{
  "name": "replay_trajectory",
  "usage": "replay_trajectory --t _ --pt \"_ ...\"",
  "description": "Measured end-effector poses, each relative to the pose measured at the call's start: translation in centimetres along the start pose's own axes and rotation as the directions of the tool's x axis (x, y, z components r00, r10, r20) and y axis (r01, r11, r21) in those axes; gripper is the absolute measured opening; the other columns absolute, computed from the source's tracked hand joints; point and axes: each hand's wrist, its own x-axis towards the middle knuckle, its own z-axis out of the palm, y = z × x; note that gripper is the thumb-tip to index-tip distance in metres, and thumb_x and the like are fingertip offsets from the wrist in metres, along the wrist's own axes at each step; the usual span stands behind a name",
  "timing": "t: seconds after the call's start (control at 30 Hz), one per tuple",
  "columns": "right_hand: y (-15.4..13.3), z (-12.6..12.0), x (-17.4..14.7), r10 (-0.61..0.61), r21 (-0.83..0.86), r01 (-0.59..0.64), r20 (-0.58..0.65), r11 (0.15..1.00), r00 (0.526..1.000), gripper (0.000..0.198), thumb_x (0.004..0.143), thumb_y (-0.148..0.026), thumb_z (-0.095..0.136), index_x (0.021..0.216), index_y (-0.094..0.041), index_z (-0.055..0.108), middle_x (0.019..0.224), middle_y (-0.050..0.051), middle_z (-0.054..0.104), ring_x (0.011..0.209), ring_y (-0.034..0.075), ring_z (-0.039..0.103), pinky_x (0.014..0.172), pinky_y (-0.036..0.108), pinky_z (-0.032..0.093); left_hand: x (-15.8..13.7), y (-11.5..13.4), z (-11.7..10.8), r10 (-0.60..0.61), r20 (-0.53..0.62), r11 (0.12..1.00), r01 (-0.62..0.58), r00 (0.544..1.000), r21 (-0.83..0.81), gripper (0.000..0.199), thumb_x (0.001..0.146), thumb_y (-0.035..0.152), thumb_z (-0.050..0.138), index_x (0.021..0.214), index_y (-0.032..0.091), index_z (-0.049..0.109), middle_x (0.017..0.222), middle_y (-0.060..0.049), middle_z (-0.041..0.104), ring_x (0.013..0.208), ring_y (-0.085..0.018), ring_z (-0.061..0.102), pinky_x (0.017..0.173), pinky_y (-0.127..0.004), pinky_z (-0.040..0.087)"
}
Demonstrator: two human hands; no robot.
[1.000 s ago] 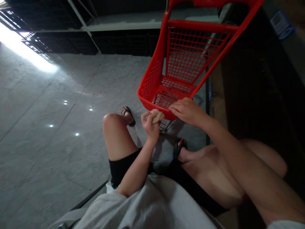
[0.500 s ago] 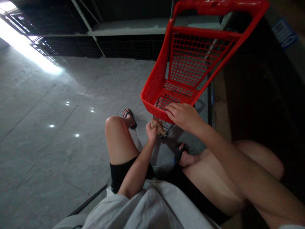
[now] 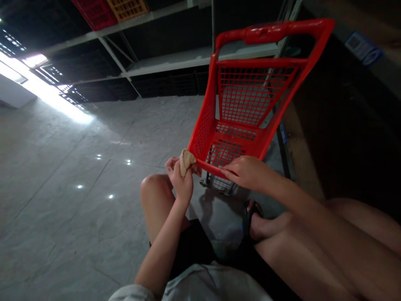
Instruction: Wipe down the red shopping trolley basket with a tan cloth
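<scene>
A red plastic shopping cart [image 3: 238,129] with grid walls stands before my knees, its handle at the far end. My left hand [image 3: 182,182] is closed on a crumpled beige cloth [image 3: 187,162], which lies against the near left corner of the basket's rim. On the near rim, further right, rests my right hand [image 3: 247,172], its fingers curled over the edge and gripping it. The cart's lower metal frame and a wheel show below the basket.
Behind the cart runs a metal shelf rack [image 3: 175,62] with dark crates on its lower level. Red and orange crates [image 3: 128,9] sit higher at the upper left. A dark structure with a blue-and-white label [image 3: 363,48] is at the right. Grey tiles [image 3: 62,234] cover the floor.
My left hand has raised the cloth from below the basket to its near left corner. My right hand stays on the near rim. The view has tilted up, showing more shelving.
</scene>
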Motion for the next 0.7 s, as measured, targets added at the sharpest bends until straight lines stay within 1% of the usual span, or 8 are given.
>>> replay_trajectory --t 0.07,0.1,0.13,0.2,0.27,0.4,0.5,0.7 --pt "0.2 -0.1 -0.1 0.016 0.004 -0.016 0.018 1.000 1.000 0.048 0.113 -0.041 0.047 0.097 -0.021 0.087 0.096 0.013 0.086 0.090 0.029 0.081 0.082 0.038 0.056 2.0 1.4 -0.9 0.166 0.169 0.986 -0.161 0.972 -0.043 0.016 0.091 0.028 0.070 0.105 0.027 0.076 0.122 -0.012 0.062 0.119 -0.030 0.063 0.109 -0.047 0.056" --pt "0.2 -0.1 -0.1 0.024 0.006 -0.024 0.023 1.000 0.999 0.048 0.113 -0.042 0.046 0.098 -0.021 0.087 0.096 0.013 0.086 0.089 0.029 0.081 0.080 0.037 0.056 3.5 2.1 -1.0 0.262 0.333 0.965 -0.249 0.906 -0.081 0.016 0.092 0.032 0.072 0.106 0.028 0.077 0.124 -0.012 0.063 0.119 -0.030 0.064 0.109 -0.046 0.057" --pt "0.2 0.0 -0.2 0.023 0.020 -0.023 0.016 1.000 1.000 0.048 0.113 -0.043 0.046 0.101 -0.021 0.087 0.097 0.013 0.086 0.089 0.029 0.081 0.079 0.037 0.056 5.1 2.8 -0.9 0.345 0.517 0.936 -0.327 0.783 -0.128 0.015 0.093 0.036 0.073 0.105 0.028 0.078 0.123 -0.012 0.065 0.117 -0.030 0.066 0.109 -0.044 0.058" --pt "0.1 0.3 -0.3 0.010 0.036 -0.010 -0.005 0.999 1.000 0.043 0.112 -0.043 0.049 0.108 -0.023 0.086 0.101 0.012 0.086 0.089 0.029 0.081 0.078 0.037 0.056 8.3 3.9 0.0 0.422 0.790 0.876 -0.425 0.446 -0.228 0.015 0.096 0.041 0.073 0.100 0.028 0.078 0.115 -0.010 0.069 0.106 -0.026 0.070 0.104 -0.039 0.059" --pt "-0.1 0.7 -0.5 0.009 0.011 -0.009 0.004 1.000 1.000 0.038 0.110 -0.042 0.053 0.109 -0.023 0.086 0.102 0.013 0.086 0.088 0.029 0.081 0.077 0.037 0.056 10.9 4.3 1.5 0.420 0.891 0.834 -0.461 0.173 -0.303 0.017 0.100 0.040 0.070 0.091 0.027 0.077 0.102 -0.007 0.071 0.089 -0.022 0.071 0.094 -0.033 0.060" --pt "-0.9 1.4 -0.9 0.034 0.018 -0.034 -0.029 0.999 0.999 0.030 0.105 -0.039 0.063 0.100 -0.020 0.085 0.094 0.016 0.085 0.086 0.032 0.081 0.076 0.040 0.056 14.9 3.6 5.0 0.311 0.931 0.799 -0.477 -0.191 -0.365 0.027 0.092 0.025 0.077 0.067 0.025 0.066 0.078 -0.003 0.064 0.065 -0.017 0.059 0.075 -0.028 0.056" --pt "-1.7 1.4 -0.7 0.046 0.067 -0.041 -0.074 0.997 0.996 0.024 0.101 -0.034 0.069 0.103 -0.017 0.085 0.096 0.019 0.085 0.088 0.035 0.080 0.077 0.044 0.057 18.1 3.5 8.8 0.225 0.946 0.783 -0.535 -0.232 -0.318 0.034 0.075 0.018 0.090 0.059 0.023 0.060 0.077 -0.001 0.062 0.063 -0.015 0.050 0.080 -0.030 0.056" --pt "-1.8 0.9 -0.9 0.064 0.100 -0.059 -0.040 0.993 0.997 0.023 0.102 -0.036 0.069 0.106 -0.020 0.085 0.095 0.016 0.086 0.089 0.034 0.081 0.077 0.043 0.057 22.8 4.9 15.5 0.258 0.964 0.821 -0.538 0.055 -0.189 0.032 0.083 0.024 0.087 0.065 0.020 0.060 0.079 0.005 0.051 0.075 -0.014 0.055 0.118 -0.049 0.047"
